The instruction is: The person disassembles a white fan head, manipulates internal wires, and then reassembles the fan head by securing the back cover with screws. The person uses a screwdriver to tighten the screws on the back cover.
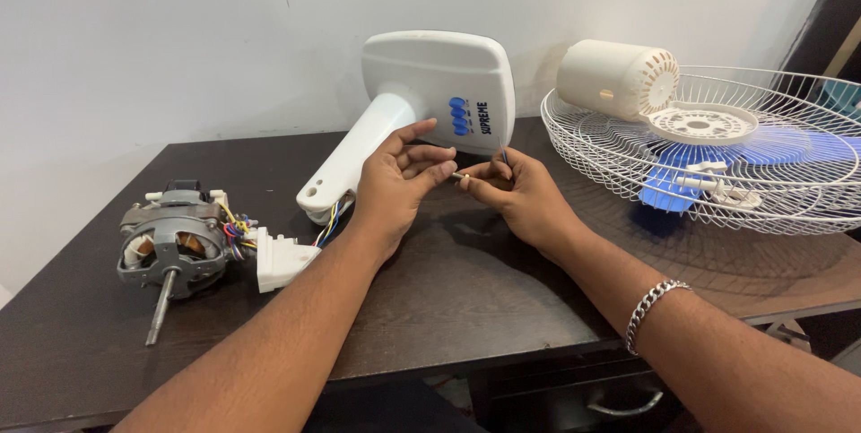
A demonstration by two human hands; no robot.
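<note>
white plastic forms the fan base housing (pixel 439 83), lying on the dark wooden table (pixel 466 298) with coloured wires (pixel 334 218) trailing from its neck. just in front of it, the left hand (pixel 395 184) and right hand (pixel 520 195) each pinch an end of a small thin wire piece (pixel 459 177). it looks slippery; a loose pinch could drop it. the motor (pixel 175 245) lies well apart; its leads could snag a forearm.

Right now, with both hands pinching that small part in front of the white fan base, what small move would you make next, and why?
Probably steady the small pale part with the left hand while the right hand guides the thin wire at it, since both hands' fingertips already meet there beside the fan base.
</note>
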